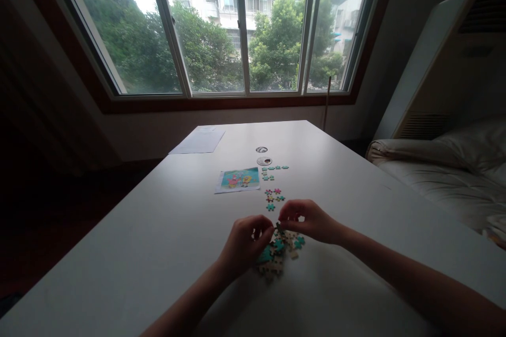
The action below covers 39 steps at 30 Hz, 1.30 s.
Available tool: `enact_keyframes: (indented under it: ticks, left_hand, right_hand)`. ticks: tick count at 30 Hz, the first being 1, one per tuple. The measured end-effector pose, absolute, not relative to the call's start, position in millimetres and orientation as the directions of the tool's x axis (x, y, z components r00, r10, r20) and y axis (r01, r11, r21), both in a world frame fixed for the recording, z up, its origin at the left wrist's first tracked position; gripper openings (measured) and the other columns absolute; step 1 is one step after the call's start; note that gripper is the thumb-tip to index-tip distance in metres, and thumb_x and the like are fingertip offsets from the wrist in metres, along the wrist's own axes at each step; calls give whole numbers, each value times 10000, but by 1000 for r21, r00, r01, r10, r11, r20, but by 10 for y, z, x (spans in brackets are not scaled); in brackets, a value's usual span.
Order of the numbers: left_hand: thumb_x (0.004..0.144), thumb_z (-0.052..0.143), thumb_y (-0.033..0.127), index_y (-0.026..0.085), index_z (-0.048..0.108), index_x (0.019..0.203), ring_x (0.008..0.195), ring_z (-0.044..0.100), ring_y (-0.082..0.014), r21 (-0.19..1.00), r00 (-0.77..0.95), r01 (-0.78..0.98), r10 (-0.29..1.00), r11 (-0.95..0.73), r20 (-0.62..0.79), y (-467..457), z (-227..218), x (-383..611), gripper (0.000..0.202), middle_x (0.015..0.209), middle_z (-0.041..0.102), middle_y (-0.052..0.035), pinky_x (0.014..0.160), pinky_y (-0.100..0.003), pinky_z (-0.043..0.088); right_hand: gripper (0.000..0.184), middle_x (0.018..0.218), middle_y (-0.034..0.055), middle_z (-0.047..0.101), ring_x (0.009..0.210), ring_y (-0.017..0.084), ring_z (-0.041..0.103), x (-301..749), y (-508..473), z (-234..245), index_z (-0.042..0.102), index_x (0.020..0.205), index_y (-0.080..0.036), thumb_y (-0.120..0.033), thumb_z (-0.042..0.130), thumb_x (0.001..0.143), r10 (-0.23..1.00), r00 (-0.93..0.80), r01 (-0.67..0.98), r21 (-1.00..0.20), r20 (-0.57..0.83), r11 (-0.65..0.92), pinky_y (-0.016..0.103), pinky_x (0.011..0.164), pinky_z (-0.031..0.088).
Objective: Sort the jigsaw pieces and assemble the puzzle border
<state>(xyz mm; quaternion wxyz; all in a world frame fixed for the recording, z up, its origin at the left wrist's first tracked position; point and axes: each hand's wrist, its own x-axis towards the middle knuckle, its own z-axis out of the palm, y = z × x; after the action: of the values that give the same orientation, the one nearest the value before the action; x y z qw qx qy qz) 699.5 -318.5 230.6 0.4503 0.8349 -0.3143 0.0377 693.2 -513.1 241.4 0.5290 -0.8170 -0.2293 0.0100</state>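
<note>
Both my hands hover over a small heap of jigsaw pieces (281, 254) on the white table (166, 231). My left hand (245, 242) is curled, its fingertips pinching a small puzzle piece (278, 227). My right hand (307, 220) is also curled, its fingertips meeting the left hand's at that same piece. The heap holds teal and beige pieces, partly hidden under my left hand. Beyond my hands lie a few loose pink and teal pieces (273, 196), and farther back a short row of teal pieces (273, 169).
A colourful reference picture (239, 179) lies left of the loose pieces. Behind it sit two small round lids (263, 160) and a sheet of paper (198, 141). A white sofa (443, 168) stands to the right. Large windows (237, 26) fill the far wall.
</note>
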Motion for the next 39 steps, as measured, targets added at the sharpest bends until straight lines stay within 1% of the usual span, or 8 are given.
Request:
enact_keyframes:
  ticks: [6, 12, 16, 19, 24, 31, 35, 39]
  left_hand:
    - [758, 536, 246, 148, 629, 694, 499, 451, -95, 744, 806, -549, -477, -380, 351, -3196, 2313, 6977, 150, 546, 546, 9, 478, -184, 354]
    - [771, 533, 285, 145, 637, 682, 498, 435, -93, 772, 821, -519, -467, -368, 330, -3205, 2288, 6995, 196, 542, 551, 5, 474, -186, 347]
    - [775, 539, 312, 137, 630, 714, 521, 444, -96, 847, 867, -421, -418, -325, 271, -3169, 2230, 7046, 207, 577, 557, 2, 476, -184, 351]
    - [777, 540, 321, 134, 627, 726, 531, 448, -97, 874, 874, -386, -420, -295, 244, -3155, 2205, 7062, 212, 591, 556, 1, 482, -185, 355]
    - [770, 540, 296, 133, 618, 691, 514, 434, -94, 851, 866, -404, -440, -335, 238, -3176, 2226, 7039, 197, 559, 529, 9, 470, -185, 344]
    - [788, 523, 316, 134, 617, 709, 513, 448, -95, 835, 843, -427, -486, -346, 229, -3165, 2246, 7033, 219, 566, 542, 7, 479, -188, 347]
    - [799, 504, 287, 144, 607, 710, 509, 448, -93, 780, 834, -477, -488, -404, 257, -3134, 2222, 7066, 197, 556, 538, 16, 493, -189, 349]
    - [789, 488, 225, 162, 598, 706, 526, 464, -103, 587, 804, -586, -488, -558, 339, -3068, 2204, 7115, 151, 579, 547, 13, 535, -206, 358]
  right_hand:
    - [215, 670, 8, 595, 593, 97, 514, 6925, -5120, 2409, 616, 784, -147, -351, 643, 722, 374, 896, 366, -875, 239, -317, 221, 551, 423]
    - [196, 685, 10, 606, 601, 102, 526, 6901, -5123, 2427, 618, 818, -160, -345, 610, 755, 387, 880, 421, -829, 274, -369, 216, 547, 430]
    - [143, 752, 19, 623, 619, 102, 535, 6889, -5162, 2422, 613, 841, -181, -304, 552, 803, 349, 842, 537, -699, 411, -472, 219, 575, 436]
    - [125, 772, 19, 623, 619, 101, 538, 6886, -5180, 2384, 614, 855, -193, -287, 543, 813, 402, 786, 617, -563, 469, -550, 226, 596, 427]
    - [132, 777, 20, 641, 637, 115, 540, 6879, -5172, 2339, 616, 846, -206, -300, 525, 833, 476, 708, 689, -364, 521, -627, 252, 632, 395]
    - [145, 747, 21, 643, 656, 121, 546, 6899, -5214, 2373, 615, 828, -204, -269, 487, 854, 536, 642, 733, -236, 548, -637, 255, 636, 366]
    - [138, 734, 18, 642, 612, 106, 533, 6981, -5332, 2375, 618, 814, -194, -258, 499, 844, 483, 631, 712, -204, 607, -672, 245, 618, 375]
    - [133, 701, 13, 629, 559, 94, 514, 7092, -5481, 2341, 616, 803, -181, -256, 513, 840, 321, 649, 634, -256, 690, -729, 236, 600, 390]
